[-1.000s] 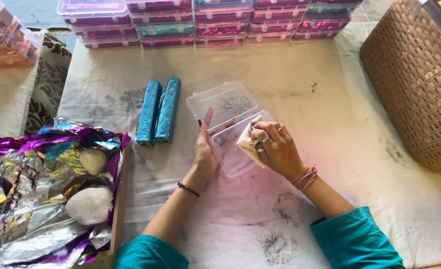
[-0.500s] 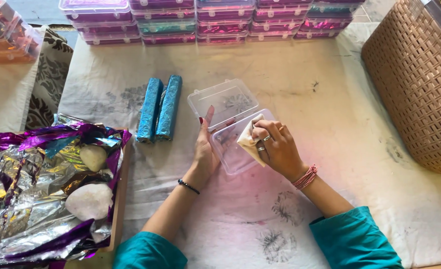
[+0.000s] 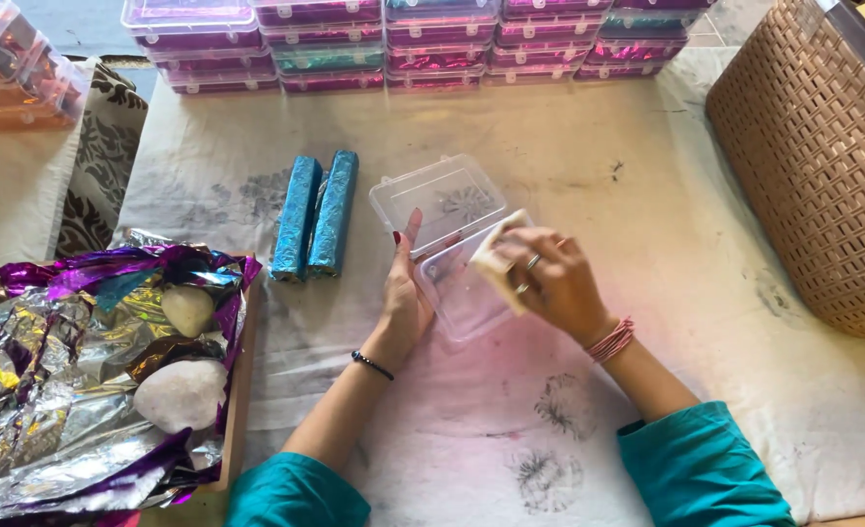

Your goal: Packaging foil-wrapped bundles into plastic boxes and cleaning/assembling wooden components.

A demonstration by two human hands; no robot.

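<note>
clear box [image 3: 457, 283] is being wiped out inside with a cloth [image 3: 496, 268]; lid [image 3: 439, 203] is hinged open and laid flat toward the far edge of the sheet [image 3: 647, 244]. box sits mid-sheet, just right of two blue foil rolls [image 3: 313, 215].

left hand [image 3: 403, 298] is laid flat against the box's left wall, fingers straight, thumb along the rim; nothing is clamped, the box is only braced. right hand [image 3: 555, 283] is curled shut around the folded cloth, pinched between thumb and fingers, and pressed into the box near its far right corner. wrist is bent inward, forearm comes in from the near right edge.

judged: wiping step is mid-way. next move likely calls for the cloth to be swept across the remaining floor and corners while the left hand keeps the box from sliding, then the cloth lifted clear.

also seen: stacked filled boxes [image 3: 403, 44] along the far edge, woven basket [image 3: 823, 166] at the far right corner, tray of crumpled foil [image 3: 52, 390] with two pale stones [image 3: 181, 394] at the near left.
</note>
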